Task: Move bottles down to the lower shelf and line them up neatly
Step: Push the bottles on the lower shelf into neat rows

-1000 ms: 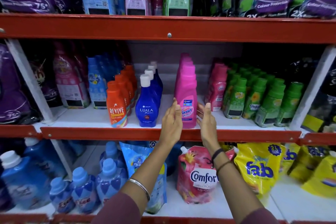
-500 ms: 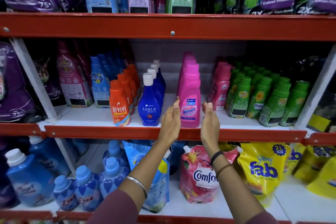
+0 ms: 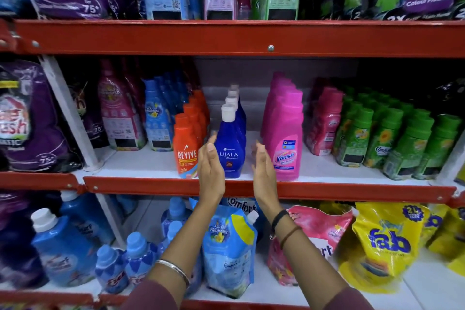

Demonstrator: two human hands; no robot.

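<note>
On the middle shelf (image 3: 151,162) stand three front-to-back rows: orange Revive bottles (image 3: 185,150), dark blue Ujala bottles (image 3: 230,143) with white caps, and pink Vanish bottles (image 3: 286,138). My left hand (image 3: 210,166) is flat and upright just left of the front Ujala bottle, in front of the Revive label. My right hand (image 3: 263,166) is flat and upright to that bottle's right, beside the front Vanish bottle. Both palms face the Ujala bottle; neither grips anything. Whether they touch it I cannot tell.
Pink (image 3: 325,123) and green Comfort bottles (image 3: 392,138) fill the shelf's right side, pouches (image 3: 118,113) its left. The lower shelf (image 3: 266,292) holds blue bottles (image 3: 136,257), a blue refill pouch (image 3: 229,249), a pink pouch (image 3: 319,231) and yellow Fab bags (image 3: 390,239). Red shelf rails (image 3: 327,191) run across.
Both hands have shifted left, from either side of the front Vanish bottle to either side of the front Ujala bottle. The view has moved left too.
</note>
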